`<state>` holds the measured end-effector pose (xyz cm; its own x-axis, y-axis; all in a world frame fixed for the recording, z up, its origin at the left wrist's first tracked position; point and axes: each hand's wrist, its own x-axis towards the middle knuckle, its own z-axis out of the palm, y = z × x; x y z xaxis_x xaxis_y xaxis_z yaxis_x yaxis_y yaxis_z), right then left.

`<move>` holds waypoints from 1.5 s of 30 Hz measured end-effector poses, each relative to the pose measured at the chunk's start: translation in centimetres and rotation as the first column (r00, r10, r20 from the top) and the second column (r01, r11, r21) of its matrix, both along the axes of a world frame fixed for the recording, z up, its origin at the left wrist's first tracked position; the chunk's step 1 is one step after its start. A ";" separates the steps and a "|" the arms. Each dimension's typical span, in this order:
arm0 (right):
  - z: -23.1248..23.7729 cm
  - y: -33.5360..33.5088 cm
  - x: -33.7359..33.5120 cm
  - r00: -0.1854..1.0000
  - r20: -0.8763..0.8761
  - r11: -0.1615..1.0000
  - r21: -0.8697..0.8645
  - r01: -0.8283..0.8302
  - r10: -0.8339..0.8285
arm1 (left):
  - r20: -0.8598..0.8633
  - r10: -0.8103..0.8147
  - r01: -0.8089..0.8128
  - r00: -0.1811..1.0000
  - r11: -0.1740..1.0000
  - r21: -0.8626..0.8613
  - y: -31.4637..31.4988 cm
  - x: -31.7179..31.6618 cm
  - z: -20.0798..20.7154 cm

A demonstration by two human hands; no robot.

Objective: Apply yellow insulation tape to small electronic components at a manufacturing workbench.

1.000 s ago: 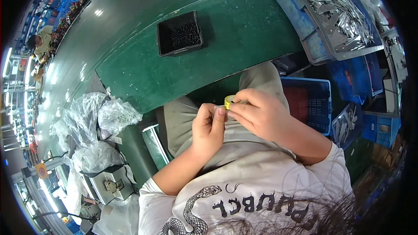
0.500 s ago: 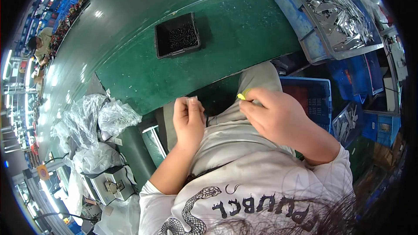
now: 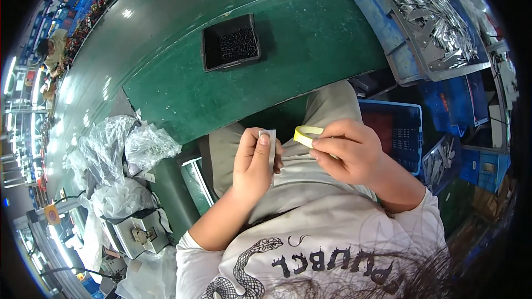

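Note:
My left hand (image 3: 251, 167) is closed above my lap, its thumb pressing a thin, flat silver-grey strip (image 3: 272, 148) that stands nearly upright. What the strip is made of I cannot tell. To the right, my right hand (image 3: 353, 154) pinches a yellow looped band (image 3: 302, 134) between thumb and fingers. The band's curved end points toward the strip, with a small gap between them. On the green table (image 3: 172, 94) ahead sits a black square tray (image 3: 209, 55) containing many small black parts.
A large blue-grey bin (image 3: 399, 58) full of thin metal pieces stands at the far right, with a blue crate (image 3: 417, 124) below it. Clear plastic bags (image 3: 149, 147) lie at the left, near a metal box (image 3: 149, 238). Another person (image 3: 56, 50) is in the distance at far left.
My left hand has turned and moved slightly right, bringing the silver-grey strip into view. In my right hand the yellow band now shows as an open loop.

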<state>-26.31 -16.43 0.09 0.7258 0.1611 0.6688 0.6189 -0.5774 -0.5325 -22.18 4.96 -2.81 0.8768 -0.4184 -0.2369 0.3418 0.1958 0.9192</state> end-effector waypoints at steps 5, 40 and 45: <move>-0.1 -0.1 -0.2 0.998 0.045 0.999 0.010 -0.037 0.037 | 0.086 -0.075 0.069 0.993 0.996 0.062 0.1 -0.1 0.4; -0.6 1.6 -0.3 0.994 0.106 0.991 -0.131 0.024 -0.010 | 0.413 -0.258 0.027 0.874 0.872 0.488 0.0 -1.3 -0.4; -0.7 1.6 -0.3 0.995 0.101 0.991 -0.134 0.021 -0.007 | 0.415 -0.246 0.021 0.876 0.879 0.476 0.0 -1.3 -0.5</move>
